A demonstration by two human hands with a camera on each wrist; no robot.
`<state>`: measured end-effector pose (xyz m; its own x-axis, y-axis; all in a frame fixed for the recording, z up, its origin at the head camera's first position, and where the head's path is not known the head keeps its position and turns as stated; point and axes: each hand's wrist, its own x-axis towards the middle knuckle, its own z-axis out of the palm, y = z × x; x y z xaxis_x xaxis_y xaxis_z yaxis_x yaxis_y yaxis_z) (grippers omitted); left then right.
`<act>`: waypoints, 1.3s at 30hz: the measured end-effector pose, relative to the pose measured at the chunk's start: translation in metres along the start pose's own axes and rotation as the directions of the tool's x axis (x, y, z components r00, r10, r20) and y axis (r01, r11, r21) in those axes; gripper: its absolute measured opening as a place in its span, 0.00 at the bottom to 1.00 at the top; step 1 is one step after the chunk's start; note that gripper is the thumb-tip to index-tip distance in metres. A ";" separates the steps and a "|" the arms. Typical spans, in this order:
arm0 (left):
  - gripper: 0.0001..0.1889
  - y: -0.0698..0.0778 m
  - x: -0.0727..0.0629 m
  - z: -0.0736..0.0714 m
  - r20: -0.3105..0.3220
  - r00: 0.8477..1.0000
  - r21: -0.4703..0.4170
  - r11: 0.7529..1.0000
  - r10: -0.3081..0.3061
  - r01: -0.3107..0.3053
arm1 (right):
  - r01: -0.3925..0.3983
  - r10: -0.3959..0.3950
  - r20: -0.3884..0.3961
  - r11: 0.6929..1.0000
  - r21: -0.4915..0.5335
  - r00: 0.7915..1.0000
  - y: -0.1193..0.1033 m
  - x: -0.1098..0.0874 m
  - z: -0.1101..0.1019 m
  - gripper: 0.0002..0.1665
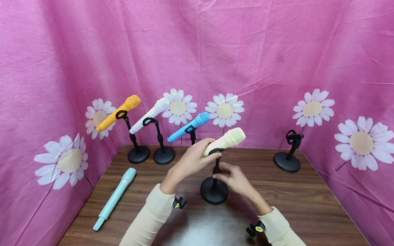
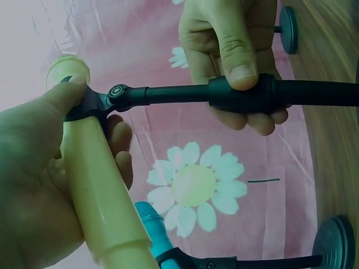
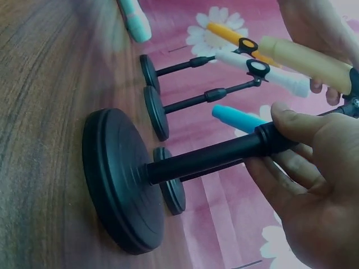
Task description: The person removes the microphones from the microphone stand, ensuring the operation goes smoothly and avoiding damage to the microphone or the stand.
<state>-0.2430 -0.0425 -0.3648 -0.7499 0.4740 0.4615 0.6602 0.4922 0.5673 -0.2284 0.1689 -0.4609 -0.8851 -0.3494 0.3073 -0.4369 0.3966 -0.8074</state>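
Note:
A pale yellow microphone (image 1: 226,140) sits in the clip of a black desk stand (image 1: 214,191), its grille end tilted up to the right. My left hand (image 1: 192,158) grips the microphone's body at the clip, and in the left wrist view its thumb (image 2: 70,92) lies on the clip. Lower down, my right hand (image 1: 235,179) holds the stand's pole at its thicker collar (image 2: 241,92). In the right wrist view the round base (image 3: 120,182) is near the wooden tabletop; whether it touches is hard to tell.
Behind stand an orange microphone (image 1: 118,113), a white one (image 1: 150,114) and a blue one (image 1: 189,127), each in a black stand. A mint microphone (image 1: 115,198) lies on the table at left. At far right is a stand (image 1: 287,160) with no microphone. Pink curtains (image 1: 197,51) enclose the table.

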 end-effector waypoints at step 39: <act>0.23 -0.025 -0.020 0.038 -0.063 0.995 -0.408 0.912 -0.077 0.044 | 0.119 -0.115 -0.111 0.993 0.025 0.987 0.012 -0.006 0.007 0.15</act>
<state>-0.2431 -0.0362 -0.4144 -0.7994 0.3882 0.4586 0.5517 0.1719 0.8161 -0.2271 0.1693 -0.4761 -0.8413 -0.2965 0.4521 -0.5345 0.3309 -0.7777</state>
